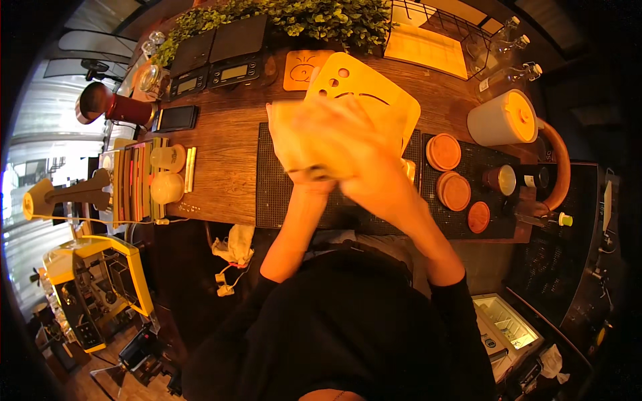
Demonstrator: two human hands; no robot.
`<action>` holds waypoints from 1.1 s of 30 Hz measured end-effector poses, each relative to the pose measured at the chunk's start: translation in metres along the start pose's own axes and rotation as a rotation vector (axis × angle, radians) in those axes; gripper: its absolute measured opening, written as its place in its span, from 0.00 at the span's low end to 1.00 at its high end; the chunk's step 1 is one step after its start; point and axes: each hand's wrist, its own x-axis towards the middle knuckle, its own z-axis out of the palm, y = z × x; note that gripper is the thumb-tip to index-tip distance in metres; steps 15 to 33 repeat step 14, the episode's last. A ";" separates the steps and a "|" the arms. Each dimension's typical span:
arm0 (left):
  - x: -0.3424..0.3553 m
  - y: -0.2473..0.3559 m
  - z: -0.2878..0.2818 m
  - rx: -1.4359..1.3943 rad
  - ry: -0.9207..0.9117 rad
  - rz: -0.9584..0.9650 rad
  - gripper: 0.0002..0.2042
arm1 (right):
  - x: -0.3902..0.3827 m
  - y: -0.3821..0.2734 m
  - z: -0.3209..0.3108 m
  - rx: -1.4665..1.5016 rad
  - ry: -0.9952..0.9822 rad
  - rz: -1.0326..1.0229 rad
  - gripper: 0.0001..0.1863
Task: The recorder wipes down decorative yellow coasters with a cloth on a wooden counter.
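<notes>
My left hand [311, 182] and my right hand [374, 164] are together above the front of the wooden table, the right crossing over the left. Motion smears their fingers, so their grip is not plain. A pale, flat, blurred piece, cloth or paper [284, 137], shows along the left side of my hands. Behind them is a pale rounded-corner sheet or board [394, 107] with round holes and a curved dark slit. It partly covers a square orange card with a line drawing [301, 72]. A black ridged mat [267, 180] lies beneath.
Round brown coasters [453, 190], a small cup [500, 180] and a pale kettle with a wooden handle [505, 120] stand at right. Two black scales [234, 70] and a leafy plant [321, 20] are at the back. Books [137, 180] and a phone [177, 118] lie left.
</notes>
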 end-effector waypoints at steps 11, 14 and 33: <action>0.000 0.017 -0.065 -0.632 -0.469 -0.316 0.34 | -0.006 0.005 -0.016 0.088 -0.390 -0.169 0.24; -0.004 0.019 -0.024 0.141 0.386 -0.035 0.32 | -0.015 0.015 -0.030 0.199 -0.515 -0.163 0.25; -0.004 0.019 -0.024 0.141 0.386 -0.035 0.32 | -0.015 0.015 -0.030 0.199 -0.515 -0.163 0.25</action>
